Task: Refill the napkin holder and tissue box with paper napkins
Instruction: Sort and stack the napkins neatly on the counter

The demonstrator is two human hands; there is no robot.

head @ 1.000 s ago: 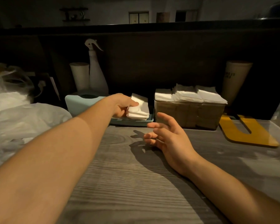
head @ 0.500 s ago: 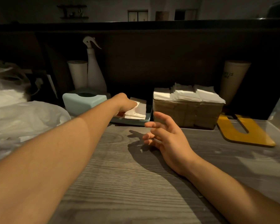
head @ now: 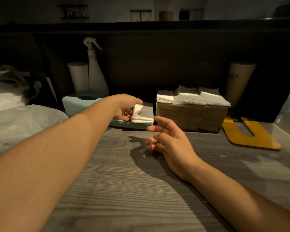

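Sideways, napkin stack [head: 143,114] flat beside left hand [head: 124,108].

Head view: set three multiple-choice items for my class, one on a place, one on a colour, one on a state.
1. Where is the spray bottle?
A. behind the teal tissue box
B. on the wooden napkin holder
C. under the right hand

2. What colour is the U-shaped board?
A. red
B. yellow
C. white

3. What is the left hand doing?
A. lying flat on the table
B. gripping the bottle
C. holding a napkin stack

Key: 1 A, it stands at the wall behind the box; 2 B, it is plainly yellow; 3 C, the fingers curl round the white stack.
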